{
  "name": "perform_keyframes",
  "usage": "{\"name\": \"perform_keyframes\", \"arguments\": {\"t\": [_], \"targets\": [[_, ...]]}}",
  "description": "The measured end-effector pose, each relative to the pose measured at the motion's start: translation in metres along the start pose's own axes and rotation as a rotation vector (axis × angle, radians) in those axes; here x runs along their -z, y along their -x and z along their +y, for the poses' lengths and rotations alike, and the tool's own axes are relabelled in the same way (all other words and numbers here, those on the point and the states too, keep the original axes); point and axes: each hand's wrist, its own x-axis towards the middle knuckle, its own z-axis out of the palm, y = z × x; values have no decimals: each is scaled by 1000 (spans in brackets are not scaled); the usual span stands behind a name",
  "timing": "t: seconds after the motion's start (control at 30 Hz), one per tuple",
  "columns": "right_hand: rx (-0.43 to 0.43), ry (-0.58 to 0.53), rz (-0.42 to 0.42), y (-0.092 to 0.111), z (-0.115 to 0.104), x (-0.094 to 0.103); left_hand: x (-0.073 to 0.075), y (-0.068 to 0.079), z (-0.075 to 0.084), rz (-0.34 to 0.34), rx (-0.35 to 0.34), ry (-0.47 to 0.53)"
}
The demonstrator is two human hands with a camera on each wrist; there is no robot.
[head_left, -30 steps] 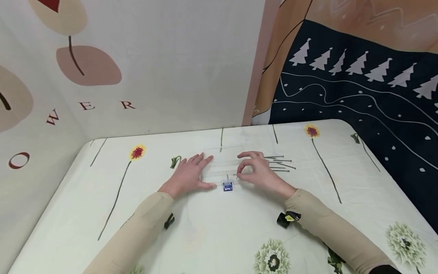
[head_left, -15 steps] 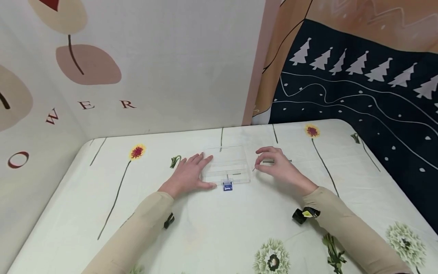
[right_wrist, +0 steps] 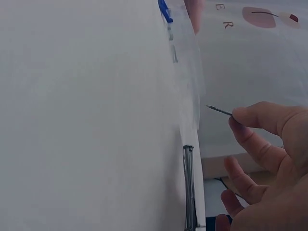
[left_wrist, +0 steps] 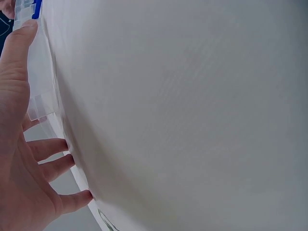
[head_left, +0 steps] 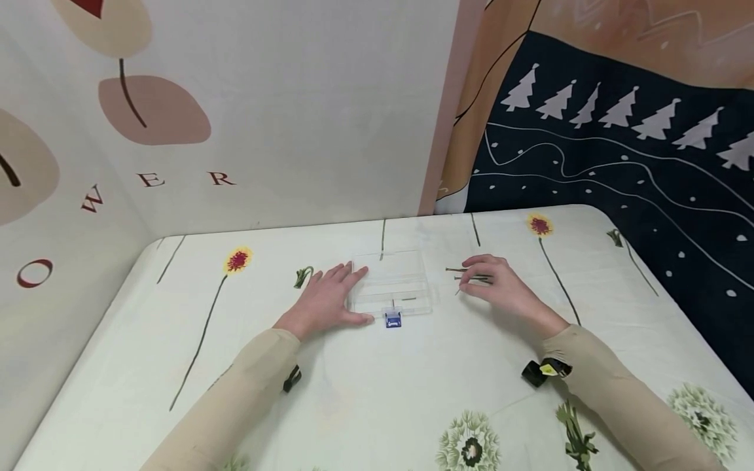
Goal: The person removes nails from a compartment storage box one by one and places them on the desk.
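A clear plastic compartment box (head_left: 389, 268) with a blue latch (head_left: 393, 320) stands mid-table. My left hand (head_left: 330, 297) rests along its left side, fingers spread, the thumb at the front edge by the latch. In the front compartment lies a small dark nail (head_left: 408, 299). To the right of the box my right hand (head_left: 497, 284) pinches a thin pointed nail (right_wrist: 219, 110) between thumb and forefinger, the other fingers loosely bent. Below it several more nails (right_wrist: 189, 187) lie side by side on the cloth, partly hidden by the hand in the head view.
A white cloth with printed flowers (head_left: 353, 392) covers the table. Behind it hangs a pale printed curtain (head_left: 294, 131), and a dark one with white trees (head_left: 589, 150) at the right. A black wrist camera (head_left: 534, 373) sits under the right forearm.
My right hand has moved right, away from the box's front compartment to over the loose nails, holding a nail. The left hand has stayed on the box.
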Motion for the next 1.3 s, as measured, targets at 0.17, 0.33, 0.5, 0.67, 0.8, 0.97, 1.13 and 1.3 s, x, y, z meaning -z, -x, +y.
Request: {"name": "perform_keyframes", "arguments": {"t": [0.17, 0.33, 0.5, 0.67, 0.8, 0.97, 1.13, 1.3], "targets": [[24, -1, 9, 5, 11, 7, 0, 0, 0, 1, 1, -1], [1, 15, 18, 12, 18, 18, 1, 0, 0, 1, -1, 3], [-24, 38, 38, 20, 23, 30, 0, 0, 0, -2, 2, 2], [-49, 62, 64, 25, 33, 42, 0, 0, 0, -2, 2, 3], [-43, 72, 91, 29, 40, 52, 0, 0, 0, -3, 1, 3], [-42, 116, 125, 30, 45, 61, 0, 1, 0, -4, 1, 4], [-73, 136, 120, 28, 51, 68, 0, 1, 1, -3, 3, 8], [-84, 182, 112, 27, 55, 73, 0, 0, 1, -5, -1, 11]]}}
